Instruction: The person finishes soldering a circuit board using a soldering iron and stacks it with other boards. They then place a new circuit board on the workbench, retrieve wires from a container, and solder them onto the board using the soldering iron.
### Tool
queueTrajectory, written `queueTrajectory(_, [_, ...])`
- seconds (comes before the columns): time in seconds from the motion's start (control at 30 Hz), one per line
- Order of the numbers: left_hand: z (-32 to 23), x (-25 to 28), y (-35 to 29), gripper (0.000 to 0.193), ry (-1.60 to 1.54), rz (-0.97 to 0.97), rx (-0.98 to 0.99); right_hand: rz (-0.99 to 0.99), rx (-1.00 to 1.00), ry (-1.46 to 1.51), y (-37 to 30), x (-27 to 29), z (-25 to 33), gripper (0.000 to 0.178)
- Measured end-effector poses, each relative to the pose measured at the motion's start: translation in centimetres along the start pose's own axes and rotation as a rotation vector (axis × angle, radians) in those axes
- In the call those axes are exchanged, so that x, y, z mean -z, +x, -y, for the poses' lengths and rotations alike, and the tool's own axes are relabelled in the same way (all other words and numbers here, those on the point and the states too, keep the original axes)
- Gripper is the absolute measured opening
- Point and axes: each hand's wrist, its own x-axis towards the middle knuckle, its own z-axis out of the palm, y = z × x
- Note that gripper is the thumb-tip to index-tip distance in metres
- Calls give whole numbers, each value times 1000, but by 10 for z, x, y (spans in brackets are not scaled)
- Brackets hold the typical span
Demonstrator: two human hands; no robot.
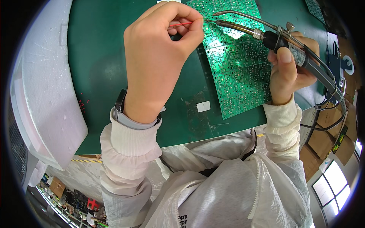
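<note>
Between thumb and forefinger, my left hand (161,49) pinches a thin red wire (181,24), its end at the upper left part of a green circuit board panel (232,81). My right hand (289,68) is wrapped round a soldering iron (281,41) with a thin metal feed tube (247,18) clamped along it. The iron's tip and the tube's end meet the board close to my left fingertips. The exact contact at the wire's end is too small to make out. The panel lies flat on the green mat and carries many repeated small circuits.
A white foam box (49,83) stands along the left side of the green work mat (99,72). Small red bits (82,103) lie near it. White square pieces (203,106) sit near the front edge. The iron's cable (338,102) loops at the right, with cardboard boxes (323,133) below.
</note>
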Motion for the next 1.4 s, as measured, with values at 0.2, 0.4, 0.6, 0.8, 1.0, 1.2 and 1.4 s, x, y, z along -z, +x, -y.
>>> queueTrajectory(0.2, [2, 1, 2, 6, 55, 42, -54, -33, -66, 150, -2, 0, 0, 33])
queueTrajectory(0.4, [-14, 5, 7, 7, 31, 97, -4, -58, -55, 126, -3, -2, 4, 32])
queueTrajectory(0.6, [-6, -4, -4, 7, -37, -47, 36, -61, -45, 143, -2, -2, 5, 30])
queueTrajectory(0.8, [-19, 8, 9, 7, 33, 166, 38, -40, -62, 139, -3, -1, 3, 32])
queueTrajectory(1.0, [-17, 3, 5, 7, 152, 127, -43, -86, -15, 110, -2, 5, 0, 31])
queueTrajectory(1.2, [-2, 7, 2, 8, 74, 98, -68, -220, -42, 134, 3, -3, 3, 29])
queueTrajectory(1.4, [-1, 17, 1, 13, 304, 62, -213, -253, 11, 136, 4, -3, -1, 28])
